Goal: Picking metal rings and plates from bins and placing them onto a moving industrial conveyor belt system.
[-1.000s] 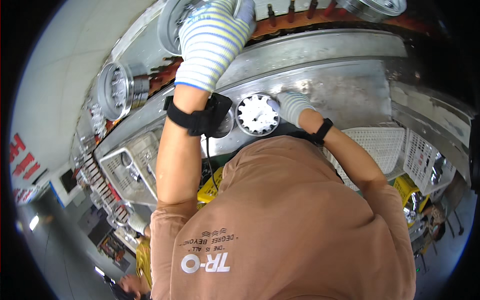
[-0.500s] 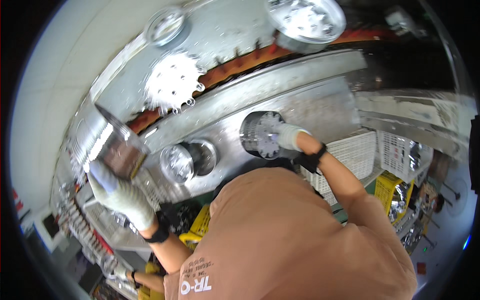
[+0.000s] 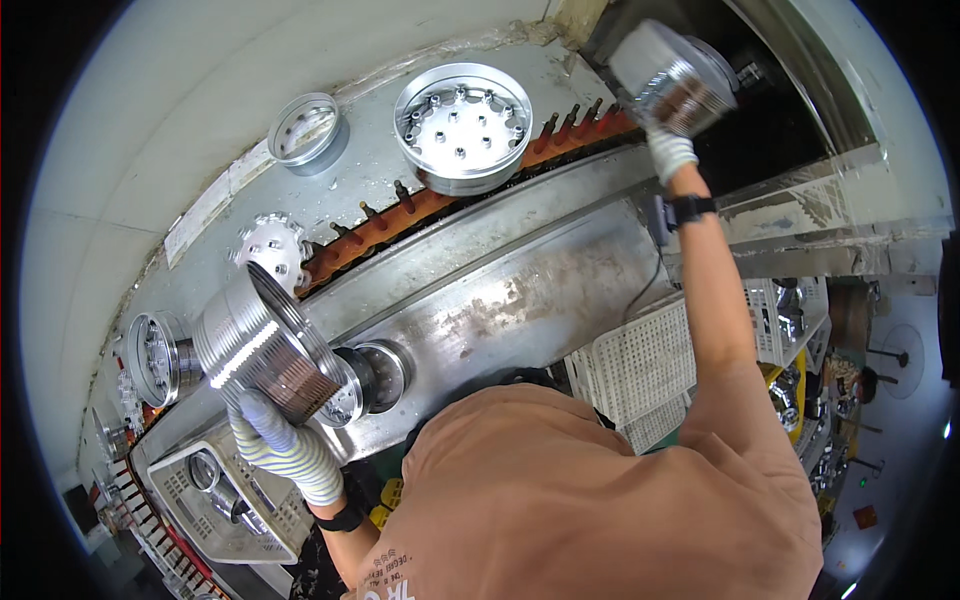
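Observation:
My left hand [image 3: 285, 445], in a striped white glove, is closed at the lower end of a shiny ribbed metal cylinder [image 3: 240, 325], which is tilted with its wide mouth toward the right. At the far right, my gloved right hand [image 3: 668, 150] grips a silver metal drum [image 3: 690, 95] from below, its outline blurred. The drum is raised in front of a dark booth opening [image 3: 770, 115]. Just right of the ribbed cylinder, a round metal part [image 3: 388, 375] lies on the steel ledge [image 3: 520, 310]. My right fingers are mostly hidden behind the drum.
An orange track [image 3: 430, 205] with upright pegs runs toward the booth. Along it are a silver dish-shaped part [image 3: 462, 130], a round notched part [image 3: 270, 250] and a ring [image 3: 305, 130]. White plastic baskets [image 3: 640, 365] stand right and a crate [image 3: 200, 500] lower left.
My right hand has moved from the ledge up to the booth opening, now with a drum in it. My left hand stays at the ribbed cylinder. The whole view has shifted.

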Available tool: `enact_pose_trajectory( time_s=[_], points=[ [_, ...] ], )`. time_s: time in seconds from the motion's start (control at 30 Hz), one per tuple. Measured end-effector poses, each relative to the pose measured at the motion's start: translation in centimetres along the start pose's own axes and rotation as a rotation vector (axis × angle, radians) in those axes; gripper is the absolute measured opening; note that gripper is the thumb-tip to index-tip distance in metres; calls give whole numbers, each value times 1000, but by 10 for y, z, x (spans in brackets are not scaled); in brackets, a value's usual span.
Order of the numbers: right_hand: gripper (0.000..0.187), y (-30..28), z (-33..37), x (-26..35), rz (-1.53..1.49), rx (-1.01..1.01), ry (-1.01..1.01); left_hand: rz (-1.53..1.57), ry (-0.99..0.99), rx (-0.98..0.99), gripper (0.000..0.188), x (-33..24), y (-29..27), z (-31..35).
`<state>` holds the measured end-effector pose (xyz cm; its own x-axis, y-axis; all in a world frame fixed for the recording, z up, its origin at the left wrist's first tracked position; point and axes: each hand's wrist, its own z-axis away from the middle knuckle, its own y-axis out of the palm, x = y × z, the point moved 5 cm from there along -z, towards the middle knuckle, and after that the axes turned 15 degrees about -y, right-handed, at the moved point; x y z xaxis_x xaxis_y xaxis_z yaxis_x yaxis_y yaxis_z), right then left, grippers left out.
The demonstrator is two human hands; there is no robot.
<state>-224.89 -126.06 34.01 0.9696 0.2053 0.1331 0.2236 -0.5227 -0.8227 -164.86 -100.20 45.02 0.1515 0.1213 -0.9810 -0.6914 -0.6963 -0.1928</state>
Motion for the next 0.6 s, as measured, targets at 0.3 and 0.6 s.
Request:
enact_pose_trajectory(
  time_s=[0.3, 0.6],
  points=[
    [61, 92, 4, 75, -216, -284, 41, -157, -34, -159, 39, 5, -28, 29],
    [106, 133, 16, 117, -436, 135, 234, -105, -91, -166, 36, 22, -34, 45]
  ],
)
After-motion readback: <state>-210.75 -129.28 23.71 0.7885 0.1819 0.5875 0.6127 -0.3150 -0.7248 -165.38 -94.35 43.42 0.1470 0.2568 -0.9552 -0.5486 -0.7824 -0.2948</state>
